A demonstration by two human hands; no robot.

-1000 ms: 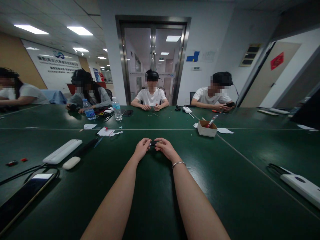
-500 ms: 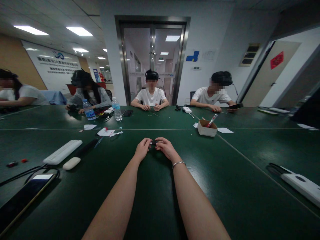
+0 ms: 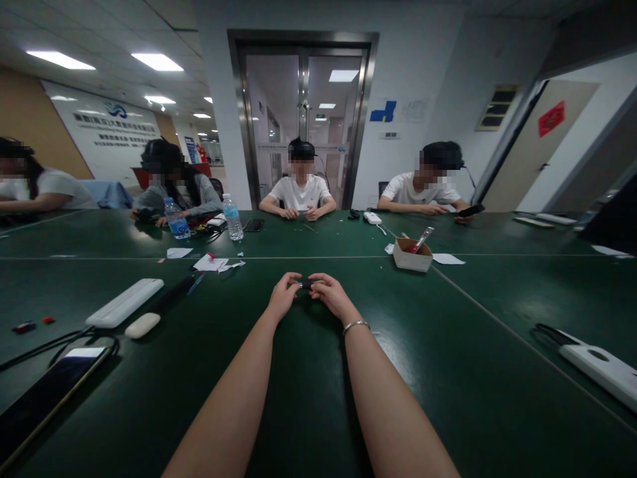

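Over the middle of the dark green table [image 3: 308, 372], a small black object [image 3: 307, 284] with a light, shiny left end lies between my two hands. My right hand [image 3: 329, 292], with a silver bangle at the wrist, has its fingers closed on the black part. The fingertips of my left hand [image 3: 285, 294] are curled at the object's light end, thumb against it and the index finger raised a little. What the object is cannot be made out.
A box [image 3: 413, 255] with a red-and-clear item stands beyond my right hand. Paper scraps [image 3: 212, 263], a white power bank [image 3: 125, 303], a white oval case [image 3: 142, 326] and a phone [image 3: 54, 392] lie at left. Bottles [image 3: 233, 218] stand farther back. Several people sit across the table.
The index finger of my left hand has lifted slightly away from the small object. My right hand has hardly moved. Across the table at right, a person's hand has shifted toward a dark device.
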